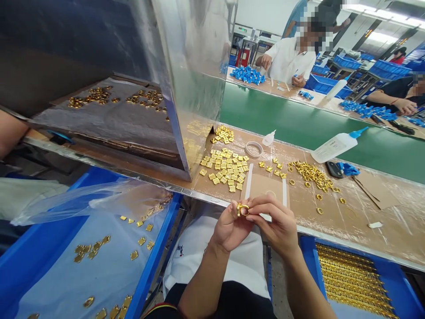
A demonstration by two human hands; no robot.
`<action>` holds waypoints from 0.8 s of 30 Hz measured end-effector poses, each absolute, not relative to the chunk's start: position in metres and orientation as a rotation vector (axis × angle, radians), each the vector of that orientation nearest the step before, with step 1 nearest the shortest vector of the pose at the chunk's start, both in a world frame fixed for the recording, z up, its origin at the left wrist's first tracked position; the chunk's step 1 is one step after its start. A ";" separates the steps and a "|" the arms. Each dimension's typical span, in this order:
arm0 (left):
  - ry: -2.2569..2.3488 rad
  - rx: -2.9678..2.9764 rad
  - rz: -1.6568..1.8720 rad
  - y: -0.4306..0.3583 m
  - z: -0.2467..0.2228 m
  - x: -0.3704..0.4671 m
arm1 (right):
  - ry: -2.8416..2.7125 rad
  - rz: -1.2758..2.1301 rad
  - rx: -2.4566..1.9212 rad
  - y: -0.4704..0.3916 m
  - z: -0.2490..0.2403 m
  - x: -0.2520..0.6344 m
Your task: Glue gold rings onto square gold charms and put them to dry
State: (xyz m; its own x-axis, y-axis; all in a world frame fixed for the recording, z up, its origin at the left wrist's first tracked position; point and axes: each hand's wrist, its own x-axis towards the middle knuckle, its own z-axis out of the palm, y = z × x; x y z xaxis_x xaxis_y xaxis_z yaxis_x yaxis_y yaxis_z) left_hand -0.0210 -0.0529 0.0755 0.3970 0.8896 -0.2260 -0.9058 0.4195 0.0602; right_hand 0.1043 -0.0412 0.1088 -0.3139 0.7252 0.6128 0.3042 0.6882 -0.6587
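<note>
Both hands meet over the table's front edge, in front of a cardboard pad (262,188). My left hand (232,228) pinches the flat gold head of a ring (245,210). The fingers of my right hand (275,221) are closed on the right side of the band. Flat gold square pieces (226,164) lie in a group behind and left of the pad. Plain gold bands (314,176) form a pile to the right, with a few scattered around it. Several gold pieces (269,169) sit just behind the pad.
A metal box with a clear panel (199,88) stands at left. Blue trays (159,248) (395,274) flank my lap. A tape roll (254,149), small bottle (268,138) and large bottle (335,147) border the green belt (265,110). Two people work across it.
</note>
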 end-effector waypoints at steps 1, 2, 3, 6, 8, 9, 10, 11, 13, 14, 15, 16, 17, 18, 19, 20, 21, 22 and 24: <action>0.239 -0.098 1.135 -0.053 0.076 -0.021 | -1.911 0.518 -0.804 -0.042 0.109 0.104; 0.245 -0.120 1.132 -0.053 0.077 -0.020 | -1.920 0.507 -0.807 -0.042 0.109 0.104; 0.253 -0.138 1.128 -0.053 0.077 -0.020 | -1.928 0.497 -0.809 -0.042 0.108 0.103; 0.269 -0.171 1.127 -0.053 0.079 -0.020 | -1.944 0.471 -0.820 -0.042 0.108 0.103; 0.273 -0.179 1.130 -0.053 0.079 -0.020 | -1.938 0.460 -0.829 -0.042 0.107 0.102; 0.276 -0.179 1.128 -0.053 0.080 -0.020 | -1.935 0.459 -0.832 -0.042 0.107 0.102; 0.277 -0.174 1.126 -0.053 0.080 -0.020 | -1.932 0.460 -0.834 -0.043 0.107 0.102; 0.277 -0.165 1.124 -0.053 0.080 -0.020 | -1.933 0.461 -0.835 -0.043 0.107 0.102; 0.272 -0.141 1.125 -0.054 0.080 -0.021 | -1.941 0.460 -0.835 -0.044 0.108 0.101; 0.267 -0.128 1.127 -0.054 0.080 -0.022 | -1.946 0.457 -0.836 -0.045 0.109 0.101; 0.261 -0.117 1.131 -0.054 0.080 -0.022 | -1.950 0.455 -0.836 -0.045 0.109 0.101; 0.254 -0.108 1.136 -0.055 0.080 -0.022 | -1.952 0.453 -0.834 -0.046 0.110 0.100; 0.247 -0.101 1.140 -0.055 0.080 -0.022 | -1.952 0.452 -0.831 -0.046 0.110 0.100; 0.243 -0.095 1.144 -0.055 0.080 -0.022 | -1.949 0.451 -0.826 -0.046 0.111 0.100; 0.242 -0.090 1.146 -0.055 0.079 -0.022 | -1.945 0.452 -0.821 -0.046 0.111 0.100; 0.245 -0.086 1.147 -0.055 0.079 -0.021 | -1.942 0.454 -0.818 -0.046 0.111 0.100; 0.249 -0.083 1.146 -0.055 0.079 -0.021 | -1.940 0.456 -0.815 -0.046 0.111 0.100; 0.254 -0.080 1.144 -0.056 0.079 -0.021 | -1.939 0.458 -0.813 -0.047 0.111 0.100; 0.258 -0.075 1.141 -0.056 0.078 -0.020 | -1.939 0.459 -0.810 -0.047 0.111 0.100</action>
